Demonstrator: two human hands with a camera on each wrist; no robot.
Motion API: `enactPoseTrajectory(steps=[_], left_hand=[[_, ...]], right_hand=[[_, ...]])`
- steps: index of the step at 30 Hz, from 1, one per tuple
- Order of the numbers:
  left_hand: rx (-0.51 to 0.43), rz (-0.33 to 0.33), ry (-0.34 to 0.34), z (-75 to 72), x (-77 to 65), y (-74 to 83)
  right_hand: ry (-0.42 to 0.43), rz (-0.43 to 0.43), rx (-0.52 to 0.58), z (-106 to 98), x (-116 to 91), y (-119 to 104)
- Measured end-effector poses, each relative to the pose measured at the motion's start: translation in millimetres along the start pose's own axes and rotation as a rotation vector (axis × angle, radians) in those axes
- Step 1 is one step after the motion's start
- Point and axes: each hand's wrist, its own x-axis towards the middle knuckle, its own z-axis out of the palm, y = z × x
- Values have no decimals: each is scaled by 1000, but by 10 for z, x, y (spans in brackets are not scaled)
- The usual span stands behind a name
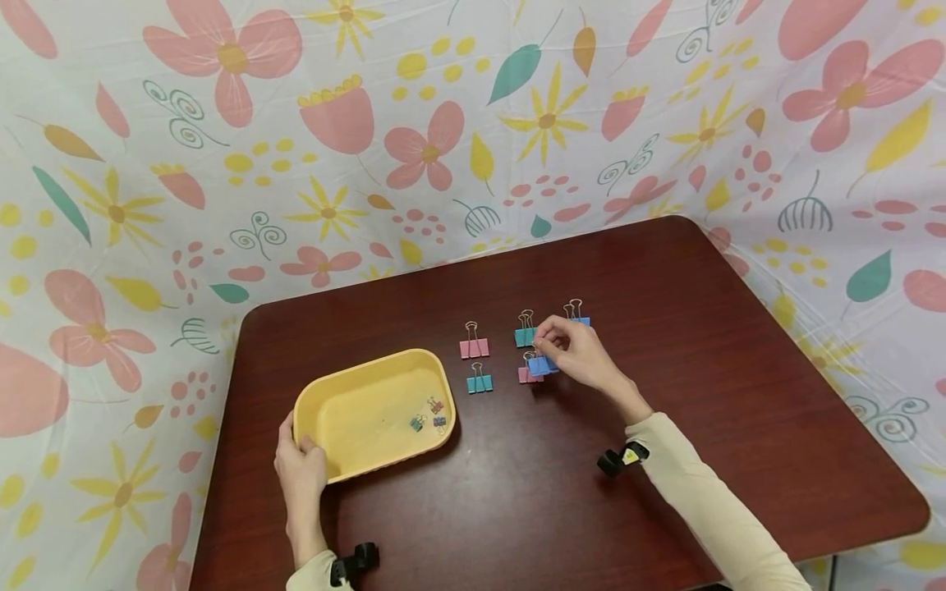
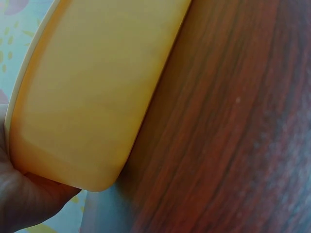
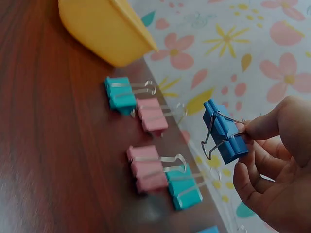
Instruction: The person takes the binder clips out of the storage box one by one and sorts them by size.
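My left hand point(image 1: 301, 468) grips the near-left corner of a yellow plastic bin point(image 1: 318, 394), thumb at the rim. Inside the bin's right end lie three small binder clips: a pink one point(image 1: 436, 405), a teal one point(image 1: 417, 423) and a blue one point(image 1: 439, 422). Between thumb and fingers, my right hand point(image 1: 580, 353) pinches a large blue binder clip point(image 3: 224, 131) by a wire handle, above the table. Under it is a pink binder clip point(image 1: 526, 375), partly hidden. Close by stand a teal binder clip point(image 1: 525, 336) and a blue binder clip point(image 1: 584, 321).
Nearer the bin, another pink binder clip point(image 1: 474, 349) stands behind another teal binder clip point(image 1: 479, 384). The dark wooden table point(image 1: 510, 492) has rounded corners. A flower-printed cloth point(image 1: 443, 82) hangs behind it and along its sides.
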Motion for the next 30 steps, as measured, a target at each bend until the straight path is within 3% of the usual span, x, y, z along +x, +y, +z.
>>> enactPoseTrajectory(steps=[6, 23, 30], left_hand=[[2, 4, 1, 2, -8, -15], [-5, 7, 12, 9, -11, -3], [-6, 14, 14, 8, -17, -4]], right_hand=[[19, 10, -55, -67, -104, 153], [18, 113, -73, -159, -252, 595], [61, 108, -93, -176, -278, 667]])
